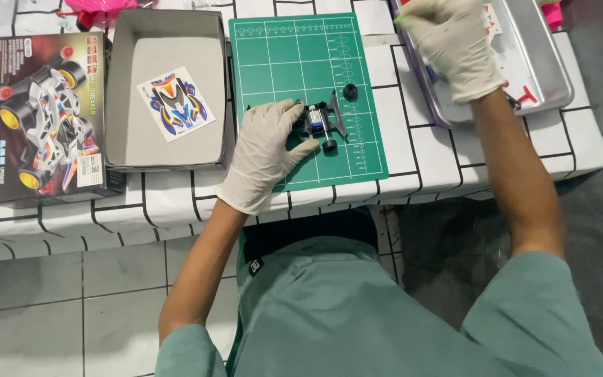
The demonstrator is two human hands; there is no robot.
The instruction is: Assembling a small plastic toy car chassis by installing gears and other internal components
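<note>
My left hand (268, 150), in a white glove, rests on the green cutting mat (280, 56) and grips the left side of a small black toy car chassis (324, 120). One black wheel (329, 145) is fitted at its near corner. A loose black wheel (350, 90) lies on the mat just behind the chassis. My right hand (449, 43), also gloved, reaches into a metal tray (546, 66) at the back right, with a thin green item pinched at its fingertips.
An open grey box (123, 105) holding a colourful sticker sheet (176, 103) stands left of the mat. Its printed lid (43, 115) with a toy car picture lies further left. Red and pink parts lie in the tray. The table's white grid cloth (441, 157) ends near my knees.
</note>
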